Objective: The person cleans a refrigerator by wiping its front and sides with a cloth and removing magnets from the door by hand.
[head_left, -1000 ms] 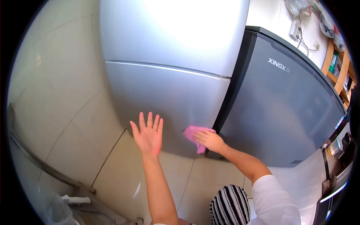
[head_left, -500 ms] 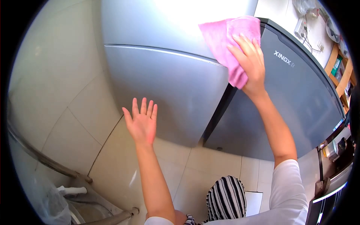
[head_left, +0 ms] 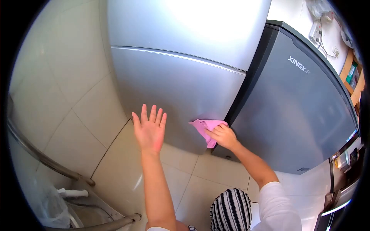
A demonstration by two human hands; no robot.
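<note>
Head view: right hand [head_left: 224, 135] clamped on pink cloth [head_left: 206, 126], just right of frame centre, over lower right corner of fridge [head_left: 173, 92]. Left hand [head_left: 150, 131] empty, fingers apart, centre left. I'd spread cloth flatter, pressure light and even.

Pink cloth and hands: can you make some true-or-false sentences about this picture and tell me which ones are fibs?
1. The right hand holds the pink cloth. True.
2. Both hands hold cloths. False: the left hand is open and empty.
3. The cloth lies flat on the floor. False: it is up against the lower part of the silver fridge.
4. The dark grey appliance has white letters on it. True.
</note>
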